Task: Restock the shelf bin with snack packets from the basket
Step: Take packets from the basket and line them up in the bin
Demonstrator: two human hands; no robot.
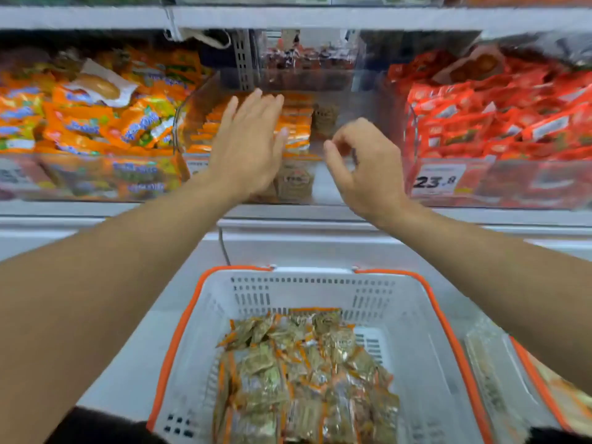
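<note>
Two hands up at the clear plastic shelf bin [362, 100], both empty. Left hand [248, 145] is flat, fingers straight and together, palm facing right, over the bin's front-left part. Right hand [368, 168] has fingers loosely curled, thumb out, nothing in it, just in front of the bin's front wall.

Bin holds orange-edged tan snack packets [294, 123] stacked along its left side and a few down at the front wall; its right half shows bare bottom. Left hand is just above those stacked packets; can't tell if it touches them.

White plastic shopping basket with orange rim [410, 318] sits well below the hands, near the person's body, on a pale grey flat surface [128, 363]. Loose pile of the same tan-and-orange packets [301, 379] covers its floor.

Neighbour bins: orange-yellow packets [96, 123] on the left, red packets [499, 113] on the right with a white price tag [437, 180]. White shelf edge [288, 17] runs above.
</note>
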